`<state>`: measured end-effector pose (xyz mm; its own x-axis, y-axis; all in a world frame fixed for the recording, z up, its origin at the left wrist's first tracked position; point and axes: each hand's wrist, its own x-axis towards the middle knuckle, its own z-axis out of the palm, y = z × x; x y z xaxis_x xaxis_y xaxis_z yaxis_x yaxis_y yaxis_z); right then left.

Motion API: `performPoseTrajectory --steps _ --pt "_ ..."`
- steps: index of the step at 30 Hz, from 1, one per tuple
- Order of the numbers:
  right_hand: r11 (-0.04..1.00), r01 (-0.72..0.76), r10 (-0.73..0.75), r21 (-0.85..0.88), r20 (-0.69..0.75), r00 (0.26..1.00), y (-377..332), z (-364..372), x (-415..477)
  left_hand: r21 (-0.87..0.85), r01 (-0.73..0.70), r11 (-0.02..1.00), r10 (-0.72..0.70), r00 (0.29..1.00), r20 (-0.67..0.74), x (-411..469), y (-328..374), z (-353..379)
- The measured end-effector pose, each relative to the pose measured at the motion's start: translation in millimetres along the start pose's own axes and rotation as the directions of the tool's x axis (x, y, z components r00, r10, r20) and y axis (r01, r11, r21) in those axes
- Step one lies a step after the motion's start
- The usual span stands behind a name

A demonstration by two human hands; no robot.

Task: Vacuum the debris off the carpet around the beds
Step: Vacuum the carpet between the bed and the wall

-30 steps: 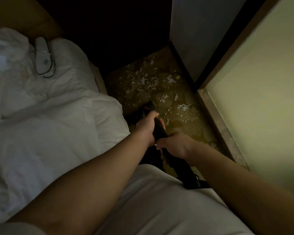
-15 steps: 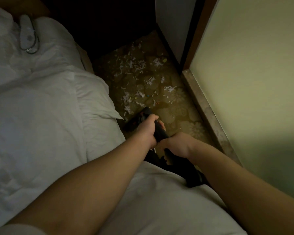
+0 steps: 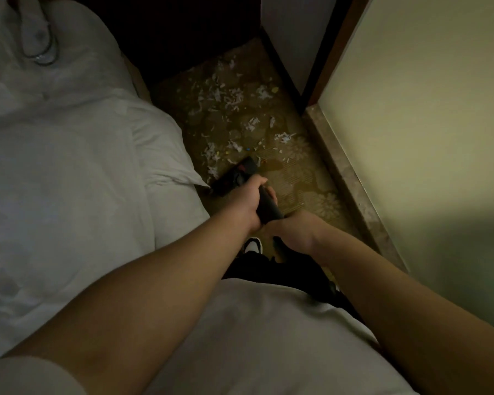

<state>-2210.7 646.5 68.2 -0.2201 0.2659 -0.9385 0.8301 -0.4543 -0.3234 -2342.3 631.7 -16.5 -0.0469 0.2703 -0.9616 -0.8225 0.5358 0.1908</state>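
At frame centre, the left hand [image 3: 250, 202] and right hand [image 3: 295, 232] are both wrapping round the rigid, seemingly light vacuum wand [image 3: 268, 206], steering toward feathery paper shreds [image 3: 226, 95].

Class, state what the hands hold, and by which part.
The black vacuum cleaner, by its wand: left hand lower down, right hand above it.

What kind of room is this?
Probably a bedroom, perhaps in a hotel: a bed with rumpled white bedding fills the left, and patterned brown carpet littered with white paper scraps runs beside it.
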Motion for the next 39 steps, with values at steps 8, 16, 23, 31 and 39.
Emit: performPoseTrajectory --steps 8,16,23,31,39 --pt "0.997 0.046 -0.049 -0.061 -0.039 0.998 -65 38 41 0.054 -0.160 0.986 0.162 0.986 -0.030 12 66 -41" --pt "0.999 0.039 -0.039 -0.018 -0.038 0.999 -96 56 64 0.002 -0.174 0.985 0.173 0.982 -0.078 24 98 -54" --pt "1.000 0.013 -0.014 -0.006 -0.060 0.998 -80 38 63 0.042 -0.122 0.992 0.124 0.991 -0.048 20 88 -28" --pt "0.995 -0.036 0.045 0.090 -0.103 0.994 -9 -1 28 0.140 -0.031 0.990 0.030 1.000 0.010 10 22 25" --pt "0.970 -0.075 0.100 0.233 -0.097 0.990 87 -23 -24 0.270 0.044 0.962 -0.058 0.997 0.042 -9 -75 66"
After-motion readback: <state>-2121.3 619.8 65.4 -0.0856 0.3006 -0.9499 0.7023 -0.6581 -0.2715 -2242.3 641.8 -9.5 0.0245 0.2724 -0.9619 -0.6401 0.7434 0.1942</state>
